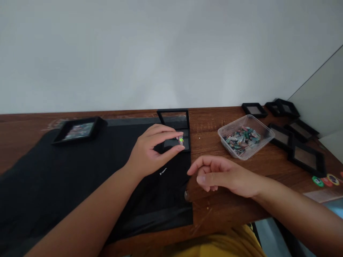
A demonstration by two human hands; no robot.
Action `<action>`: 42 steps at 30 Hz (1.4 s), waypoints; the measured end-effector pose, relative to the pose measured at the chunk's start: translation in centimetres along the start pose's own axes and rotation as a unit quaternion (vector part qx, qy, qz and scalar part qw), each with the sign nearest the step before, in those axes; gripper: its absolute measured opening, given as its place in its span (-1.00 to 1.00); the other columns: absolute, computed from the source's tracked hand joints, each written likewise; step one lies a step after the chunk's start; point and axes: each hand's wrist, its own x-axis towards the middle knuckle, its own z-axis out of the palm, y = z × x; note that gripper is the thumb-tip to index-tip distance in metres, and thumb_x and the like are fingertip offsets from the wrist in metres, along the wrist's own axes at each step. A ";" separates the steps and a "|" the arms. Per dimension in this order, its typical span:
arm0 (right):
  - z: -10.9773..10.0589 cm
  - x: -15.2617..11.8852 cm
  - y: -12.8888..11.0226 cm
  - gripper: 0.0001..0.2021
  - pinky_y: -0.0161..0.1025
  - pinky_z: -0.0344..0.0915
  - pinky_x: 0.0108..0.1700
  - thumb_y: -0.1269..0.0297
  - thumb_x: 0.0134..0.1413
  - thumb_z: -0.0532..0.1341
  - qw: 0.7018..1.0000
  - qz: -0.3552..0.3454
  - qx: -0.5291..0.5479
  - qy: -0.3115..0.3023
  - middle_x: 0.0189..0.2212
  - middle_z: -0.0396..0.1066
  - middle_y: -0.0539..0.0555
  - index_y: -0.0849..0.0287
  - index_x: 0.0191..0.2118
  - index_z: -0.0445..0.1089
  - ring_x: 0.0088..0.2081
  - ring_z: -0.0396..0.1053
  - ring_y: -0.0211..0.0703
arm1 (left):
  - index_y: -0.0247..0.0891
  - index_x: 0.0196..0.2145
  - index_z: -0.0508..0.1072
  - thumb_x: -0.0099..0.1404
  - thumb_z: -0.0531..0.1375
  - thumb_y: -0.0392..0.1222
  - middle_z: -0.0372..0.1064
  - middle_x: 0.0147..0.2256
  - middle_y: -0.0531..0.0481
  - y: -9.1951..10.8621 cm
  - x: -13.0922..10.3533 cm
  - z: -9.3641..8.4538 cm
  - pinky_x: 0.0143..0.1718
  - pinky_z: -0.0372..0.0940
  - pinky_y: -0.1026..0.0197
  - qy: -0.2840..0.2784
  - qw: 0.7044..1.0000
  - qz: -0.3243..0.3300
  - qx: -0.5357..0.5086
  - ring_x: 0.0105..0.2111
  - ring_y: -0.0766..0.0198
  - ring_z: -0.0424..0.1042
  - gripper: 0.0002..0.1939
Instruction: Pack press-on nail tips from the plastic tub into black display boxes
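My left hand [152,150] pinches a small shiny piece [181,140] with a bright green and yellow spot between thumb and fingers. It is held over the lower part of an open black frame [188,125], which lies at the right edge of a black cloth [107,171]. To the right of the cloth, my right hand [219,175] hovers above the wooden table with fingers curled; whether a small thing sits between them is hidden. A clear plastic box [264,134] behind it holds many shiny flat pieces [242,139].
Another black frame [77,131] with shiny contents lies on the cloth at the left. Several black frames [307,157] are spread at the right. Colourful round discs [318,181] lie near the right edge. A white sliver [163,171] and a clear blob [187,195] lie nearer me.
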 end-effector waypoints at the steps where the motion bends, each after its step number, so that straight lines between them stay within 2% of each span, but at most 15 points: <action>1: 0.1 -0.1 0.0 -0.64 -0.30 0.06 -0.38 0.03 0.12 0.38 1.000 0.006 -0.005 -0.005 -0.48 0.30 -0.13 0.18 -0.12 0.38 -0.46 0.16 -0.36 | -0.14 -0.08 0.60 0.37 0.28 -0.05 0.57 -0.16 -0.06 -0.4 -0.1 0.3 -0.07 0.48 0.01 -0.014 1.000 -0.014 0.001 -0.15 0.14 0.53 -0.77; 7: 0.5 -0.1 0.4 -0.68 -0.28 0.11 -0.34 0.06 0.15 0.37 0.999 -0.008 -0.006 -0.038 -0.48 0.30 -0.13 0.18 -0.14 0.40 -0.44 0.22 -0.35 | -0.13 -0.07 0.62 0.40 0.23 -0.01 0.56 -0.04 -0.11 -2.0 0.0 1.7 0.09 0.37 -0.18 -0.100 0.994 -0.030 0.044 0.01 0.01 0.45 -0.74; 10: 0.7 -0.1 0.7 -0.65 -0.29 0.11 -0.35 0.03 0.12 0.40 1.000 -0.020 -0.010 -0.019 -0.50 0.29 -0.15 0.19 -0.17 0.40 -0.45 0.20 -0.36 | -0.09 -0.01 0.60 0.42 0.21 -0.04 0.52 0.04 -0.11 -2.2 -0.1 2.1 0.15 0.31 -0.25 -0.120 0.989 -0.043 0.079 0.09 -0.04 0.39 -0.74; 14: 0.9 -0.1 0.8 -0.62 -0.31 0.07 -0.38 -0.02 0.10 0.41 0.998 -0.054 -0.024 0.030 -0.50 0.28 -0.14 0.19 -0.20 0.39 -0.46 0.16 -0.36 | -0.07 0.02 0.58 0.42 0.23 -0.07 0.49 0.05 -0.11 -2.2 -0.4 2.3 0.14 0.29 -0.25 -0.121 0.986 -0.047 0.100 0.11 -0.04 0.36 -0.74; 21: 1.4 0.1 1.2 -0.62 -0.31 0.05 -0.41 -0.04 0.10 0.40 0.999 -0.034 -0.026 0.021 -0.50 0.26 -0.14 0.16 -0.20 0.36 -0.48 0.13 -0.35 | -0.04 -0.04 0.62 0.39 0.27 -0.02 0.49 0.03 -0.10 -2.2 -0.4 2.4 0.02 0.31 -0.19 -0.128 0.980 -0.050 0.145 -0.01 -0.04 0.36 -0.76; 25: 2.1 -0.2 1.4 -0.67 -0.32 0.07 -0.40 0.04 0.12 0.38 0.999 -0.029 -0.043 0.015 -0.48 0.25 -0.13 0.17 -0.20 0.35 -0.47 0.13 -0.35 | -0.03 -0.05 0.64 0.36 0.29 0.02 0.48 0.04 -0.12 -1.8 -0.2 2.4 0.00 0.29 -0.18 -0.138 0.974 -0.069 0.166 -0.02 -0.07 0.34 -0.74; 29: 2.6 -0.7 1.4 -0.80 -0.31 0.09 -0.39 0.18 0.18 0.29 0.994 -0.059 -0.094 0.027 -0.45 0.26 -0.09 0.18 -0.19 0.36 -0.46 0.15 -0.33 | -0.03 0.02 0.62 0.37 0.29 -0.01 0.43 0.09 -0.13 -1.1 0.2 2.3 0.06 0.26 -0.17 -0.174 0.961 -0.116 0.178 0.06 -0.10 0.30 -0.70; 33: 2.4 -1.2 0.8 -0.82 -0.31 0.10 -0.41 0.19 0.20 0.27 0.989 -0.084 -0.114 0.041 -0.45 0.26 -0.09 0.16 -0.17 0.36 -0.47 0.14 -0.33 | -0.03 0.05 0.61 0.34 0.33 -0.04 0.44 0.09 -0.12 -0.6 0.5 2.2 0.07 0.25 -0.15 -0.179 0.958 -0.130 0.180 0.08 -0.10 0.30 -0.67; 36: 1.8 -1.6 -0.2 -0.86 -0.31 0.15 -0.39 0.22 0.22 0.27 0.981 -0.125 -0.133 0.066 -0.44 0.28 -0.08 0.14 -0.16 0.38 -0.44 0.19 -0.31 | -0.04 0.04 0.60 0.32 0.35 -0.05 0.45 0.07 -0.12 -0.6 0.5 2.2 0.06 0.26 -0.13 -0.166 0.961 -0.113 0.188 0.08 -0.10 0.31 -0.66; 39: 0.7 -2.3 -1.4 -0.93 -0.32 0.20 -0.34 0.29 0.22 0.28 0.959 -0.201 -0.162 0.116 -0.42 0.32 -0.07 0.10 -0.19 0.43 -0.41 0.24 -0.31 | -0.05 0.03 0.61 0.31 0.36 -0.06 0.47 0.04 -0.12 -0.6 0.4 2.1 0.04 0.27 -0.13 -0.151 0.965 -0.095 0.193 0.06 -0.10 0.32 -0.67; 42: -0.9 -2.7 -2.3 -0.95 -0.32 0.23 -0.37 0.32 0.22 0.28 0.920 -0.271 -0.190 0.210 -0.43 0.35 -0.07 0.07 -0.19 0.45 -0.43 0.27 -0.31 | -0.09 0.06 0.58 0.30 0.37 -0.07 0.46 0.05 -0.15 -0.6 0.4 2.0 0.03 0.27 -0.15 -0.125 0.968 -0.077 0.203 0.06 -0.12 0.32 -0.63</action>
